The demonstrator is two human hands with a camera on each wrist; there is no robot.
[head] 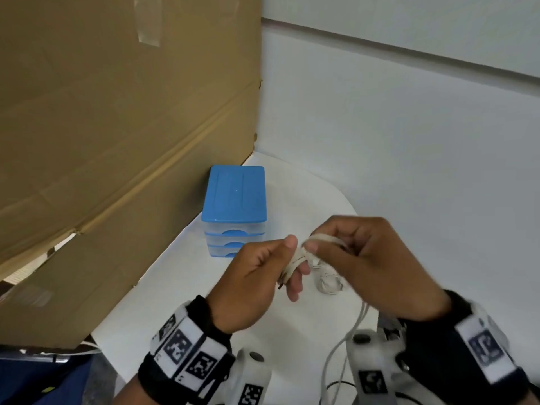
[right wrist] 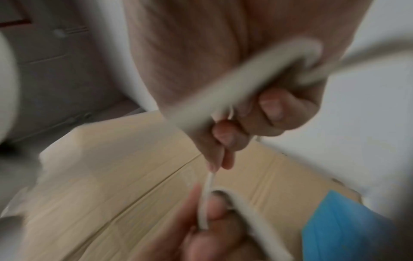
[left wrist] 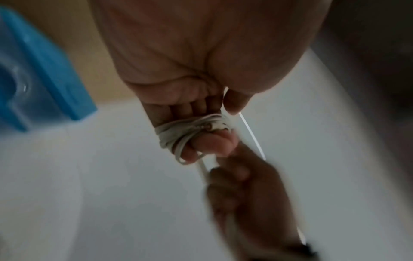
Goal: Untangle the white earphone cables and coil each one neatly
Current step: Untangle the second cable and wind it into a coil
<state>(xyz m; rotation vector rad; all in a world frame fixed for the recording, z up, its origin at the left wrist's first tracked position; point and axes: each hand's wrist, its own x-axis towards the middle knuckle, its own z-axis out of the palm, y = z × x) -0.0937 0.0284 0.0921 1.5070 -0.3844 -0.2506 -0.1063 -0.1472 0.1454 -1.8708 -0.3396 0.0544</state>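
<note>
Thin white earphone cable [left wrist: 190,130] wraps the left hand's [left wrist: 192,70] fingers [left wrist: 201,146], the right hand [left wrist: 250,199] pinching its loose strand above the white surface [left wrist: 100,176].

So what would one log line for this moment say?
stage: coiling | left hand: white earphone cable wrapped round fingers | right hand: feeding loose end | table: one coiled cable | blue drawer box: untouched

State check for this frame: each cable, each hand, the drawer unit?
Cable being coiled: wound in several turns round the left fingers, its tail loose.
Second cable: coiled, lying on the table.
Left hand: holds the winding.
Right hand: pinches the free strand.
Blue drawer unit: drawers closed.
</note>
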